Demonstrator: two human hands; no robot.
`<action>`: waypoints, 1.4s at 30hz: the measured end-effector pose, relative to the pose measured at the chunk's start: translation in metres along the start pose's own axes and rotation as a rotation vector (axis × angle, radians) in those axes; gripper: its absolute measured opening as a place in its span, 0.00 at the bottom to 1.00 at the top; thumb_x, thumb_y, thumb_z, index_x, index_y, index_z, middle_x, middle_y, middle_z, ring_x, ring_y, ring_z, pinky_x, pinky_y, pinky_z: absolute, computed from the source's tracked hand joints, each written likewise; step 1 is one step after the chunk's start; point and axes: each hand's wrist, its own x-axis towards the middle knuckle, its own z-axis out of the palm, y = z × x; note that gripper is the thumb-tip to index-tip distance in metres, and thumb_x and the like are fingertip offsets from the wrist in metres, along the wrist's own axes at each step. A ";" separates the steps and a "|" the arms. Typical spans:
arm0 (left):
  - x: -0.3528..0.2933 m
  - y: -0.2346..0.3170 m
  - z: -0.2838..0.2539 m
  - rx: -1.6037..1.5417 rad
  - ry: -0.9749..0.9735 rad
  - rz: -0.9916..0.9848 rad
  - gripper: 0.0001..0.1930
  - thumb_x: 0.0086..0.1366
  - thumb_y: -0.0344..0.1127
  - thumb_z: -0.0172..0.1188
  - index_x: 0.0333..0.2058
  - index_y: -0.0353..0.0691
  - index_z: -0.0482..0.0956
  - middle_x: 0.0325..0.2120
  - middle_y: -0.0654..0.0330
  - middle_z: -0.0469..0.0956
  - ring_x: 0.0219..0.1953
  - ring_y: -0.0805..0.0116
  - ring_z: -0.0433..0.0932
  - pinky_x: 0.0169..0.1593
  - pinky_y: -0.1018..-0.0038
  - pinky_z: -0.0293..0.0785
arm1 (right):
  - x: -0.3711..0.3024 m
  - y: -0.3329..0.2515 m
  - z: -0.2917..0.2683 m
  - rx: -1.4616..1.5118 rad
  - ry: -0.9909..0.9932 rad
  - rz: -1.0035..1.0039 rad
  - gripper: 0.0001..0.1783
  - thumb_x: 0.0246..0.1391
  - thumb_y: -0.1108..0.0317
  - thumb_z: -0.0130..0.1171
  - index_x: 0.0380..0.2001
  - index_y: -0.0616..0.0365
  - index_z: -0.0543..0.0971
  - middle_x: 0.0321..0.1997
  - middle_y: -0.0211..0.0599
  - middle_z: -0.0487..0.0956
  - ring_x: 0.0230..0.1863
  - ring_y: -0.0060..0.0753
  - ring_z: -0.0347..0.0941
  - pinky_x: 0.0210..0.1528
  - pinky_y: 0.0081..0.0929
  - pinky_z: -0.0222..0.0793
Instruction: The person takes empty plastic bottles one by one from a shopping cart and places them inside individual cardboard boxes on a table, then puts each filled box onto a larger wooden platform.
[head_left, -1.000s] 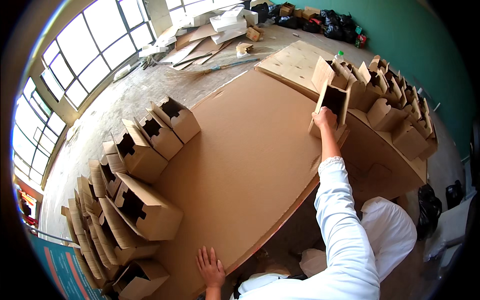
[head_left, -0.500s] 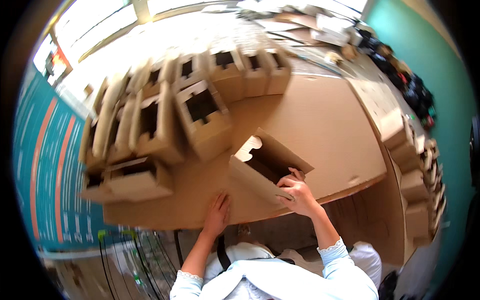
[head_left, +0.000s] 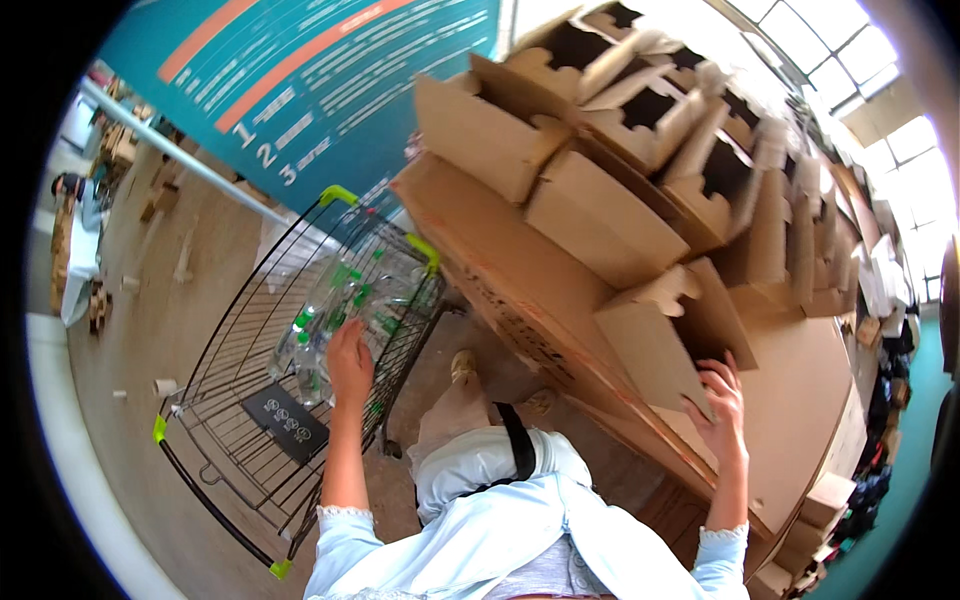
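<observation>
My left hand (head_left: pixel 350 362) reaches over a wire shopping cart (head_left: pixel 268 408), close above clear plastic bottles (head_left: pixel 307 372) with green caps. Its fingers are stretched out, and no bottle shows in its grasp. On the cardboard-covered table to the right, an open-topped cardboard box (head_left: pixel 648 352) stands at the near edge. My right hand (head_left: pixel 718 405) grips the near end of this box, with fingers over its rim. The box's inside is mostly hidden from this angle.
Several more open cardboard boxes (head_left: pixel 605 222) crowd the far part of the table (head_left: pixel 520 255). Behind the cart rises a teal board (head_left: pixel 330 75) with orange stripes. A metal rail (head_left: pixel 185 150) runs at the left. Further boxes (head_left: pixel 805 520) are stacked at the lower right.
The view has swung left, bringing the cart into sight. My left hand has left the tabletop and moved over the bottles. My right hand remains on the same box.
</observation>
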 end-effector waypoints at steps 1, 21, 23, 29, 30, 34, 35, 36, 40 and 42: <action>-0.010 -0.038 0.007 0.070 -0.002 -0.073 0.14 0.59 0.25 0.55 0.44 0.34 0.79 0.50 0.48 0.77 0.52 0.46 0.74 0.56 0.58 0.69 | 0.000 -0.005 -0.006 -0.036 -0.017 0.017 0.11 0.37 0.72 0.70 0.29 0.60 0.82 0.39 0.40 0.78 0.54 0.49 0.72 0.70 0.59 0.53; -0.054 -0.200 0.208 -0.130 -0.570 -1.249 0.38 0.46 0.49 0.75 0.43 0.18 0.72 0.34 0.39 0.80 0.35 0.45 0.82 0.37 0.55 0.78 | -0.024 -0.048 -0.037 -0.174 -0.139 0.487 0.12 0.39 0.81 0.61 0.33 0.65 0.79 0.39 0.46 0.73 0.43 0.52 0.70 0.49 0.42 0.66; -0.052 -0.206 0.213 -0.017 -0.567 -1.170 0.42 0.43 0.52 0.75 0.45 0.17 0.70 0.39 0.37 0.79 0.41 0.44 0.81 0.45 0.57 0.77 | -0.025 -0.045 -0.031 -0.152 -0.113 0.529 0.12 0.40 0.81 0.61 0.33 0.66 0.79 0.40 0.46 0.73 0.42 0.52 0.70 0.48 0.43 0.67; -0.074 -0.221 0.232 -0.134 -0.368 -1.187 0.61 0.36 0.56 0.77 0.55 0.09 0.55 0.49 0.32 0.73 0.54 0.44 0.74 0.58 0.63 0.70 | -0.027 -0.034 -0.026 -0.188 -0.108 0.371 0.11 0.40 0.78 0.62 0.33 0.64 0.80 0.39 0.46 0.73 0.42 0.52 0.70 0.51 0.45 0.65; -0.072 -0.222 0.229 -0.088 -0.356 -1.164 0.62 0.35 0.57 0.77 0.55 0.09 0.55 0.51 0.31 0.72 0.55 0.43 0.73 0.58 0.63 0.70 | -0.024 -0.033 -0.023 -0.207 -0.105 0.348 0.12 0.39 0.77 0.63 0.32 0.64 0.80 0.39 0.46 0.73 0.42 0.52 0.69 0.53 0.46 0.65; -0.065 -0.229 0.202 -0.049 -0.447 -1.026 0.65 0.34 0.57 0.78 0.60 0.13 0.52 0.56 0.31 0.67 0.60 0.43 0.68 0.62 0.64 0.66 | -0.015 -0.042 -0.022 -0.287 -0.133 0.310 0.11 0.38 0.73 0.64 0.30 0.59 0.81 0.35 0.42 0.72 0.43 0.49 0.69 0.63 0.56 0.59; -0.063 -0.238 0.188 -0.118 -0.324 -0.953 0.65 0.34 0.58 0.78 0.60 0.15 0.54 0.56 0.32 0.68 0.60 0.42 0.68 0.63 0.64 0.64 | -0.013 -0.044 -0.020 -0.280 -0.094 0.305 0.11 0.37 0.72 0.65 0.29 0.57 0.82 0.33 0.40 0.71 0.43 0.48 0.69 0.62 0.57 0.60; -0.059 -0.245 0.176 -0.187 -0.209 -0.876 0.64 0.34 0.58 0.78 0.60 0.17 0.57 0.56 0.33 0.69 0.59 0.42 0.68 0.64 0.64 0.62 | -0.009 -0.042 -0.018 -0.298 -0.085 0.258 0.11 0.36 0.72 0.66 0.29 0.57 0.82 0.33 0.40 0.71 0.43 0.48 0.69 0.63 0.57 0.60; 0.031 -0.213 0.056 -0.409 -0.149 -0.689 0.45 0.49 0.44 0.74 0.61 0.28 0.62 0.54 0.45 0.71 0.53 0.61 0.73 0.61 0.66 0.66 | 0.004 -0.027 -0.015 -0.272 -0.046 0.114 0.15 0.36 0.68 0.68 0.33 0.56 0.82 0.36 0.40 0.71 0.46 0.48 0.69 0.61 0.52 0.61; 0.065 -0.186 0.022 -0.803 0.105 -0.641 0.38 0.56 0.39 0.69 0.62 0.34 0.63 0.54 0.52 0.70 0.52 0.68 0.72 0.58 0.65 0.70 | 0.012 -0.021 -0.009 -0.185 -0.017 0.099 0.17 0.38 0.65 0.69 0.36 0.54 0.82 0.40 0.41 0.71 0.50 0.47 0.67 0.59 0.50 0.61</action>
